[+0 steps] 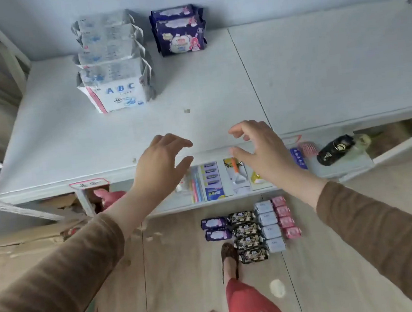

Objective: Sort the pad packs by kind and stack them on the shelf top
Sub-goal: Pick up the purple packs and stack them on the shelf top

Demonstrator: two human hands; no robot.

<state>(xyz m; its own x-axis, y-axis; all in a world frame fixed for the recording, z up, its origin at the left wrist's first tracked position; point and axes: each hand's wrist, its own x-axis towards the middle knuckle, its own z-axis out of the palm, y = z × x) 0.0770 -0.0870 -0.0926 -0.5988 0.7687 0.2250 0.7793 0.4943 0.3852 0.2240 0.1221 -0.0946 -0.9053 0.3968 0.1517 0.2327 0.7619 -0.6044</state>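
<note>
Your left hand and right hand hover empty, each grip apart, above the shelf top; white packs and purple packs sit stacked by kind, more packs waiting on the floor.

on the pale grey shelf top the white packs carry blue letters and a pink side stripe, and the dark purple packs show a pink-and-white cartoon print. on the light wood-grain floor lie purple packs, black packs with a pale pattern, light blue-grey packs and pink packs. the sleeves are brown, the trousers coral red, the shoes brown patterned.
</note>
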